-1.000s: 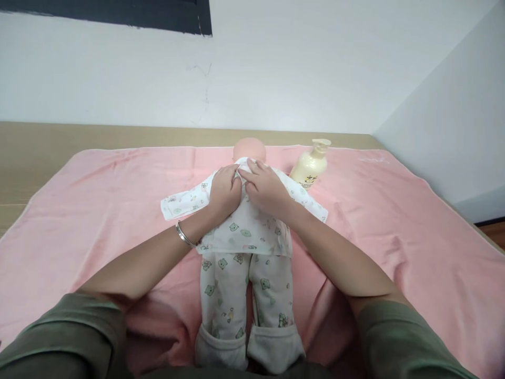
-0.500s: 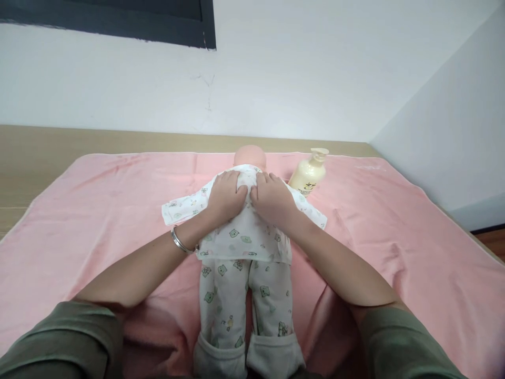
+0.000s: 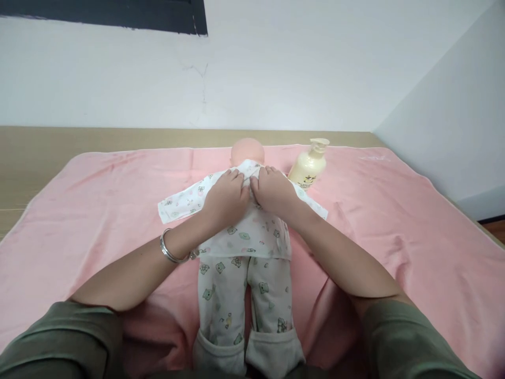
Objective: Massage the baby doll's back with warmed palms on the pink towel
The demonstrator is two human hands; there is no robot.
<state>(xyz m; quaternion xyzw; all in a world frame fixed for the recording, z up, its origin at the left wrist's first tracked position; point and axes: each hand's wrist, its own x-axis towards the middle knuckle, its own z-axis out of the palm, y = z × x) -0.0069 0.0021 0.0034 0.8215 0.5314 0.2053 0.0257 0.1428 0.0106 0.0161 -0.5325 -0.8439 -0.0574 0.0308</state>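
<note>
A baby doll (image 3: 248,151) with a bare, smooth head lies lengthwise in front of me; no face shows. It wears a white printed shirt (image 3: 248,237) and matching trousers (image 3: 223,289) with pale turned-up cuffs. My left hand (image 3: 226,195) is on the upper part of the shirt, left of the middle, fingers curled into the cloth. Beside it, my right hand (image 3: 274,192) grips the shirt on the right in the same way. Small folds run in the cloth between both thumbs. The fingertips are partly hidden. A silver bangle (image 3: 169,247) circles my left wrist.
A cream pump bottle (image 3: 308,166) stands tilted-looking beyond the doll's right sleeve. Under everything spreads a pink blanket (image 3: 379,226), wrinkled near the front, over a wooden surface (image 3: 39,147). A white wall (image 3: 276,68) rises behind, with another wall at right.
My fingers have curled inward from lying flatter, and the shirt cloth between them is gathered into folds. The view has shifted slightly.
</note>
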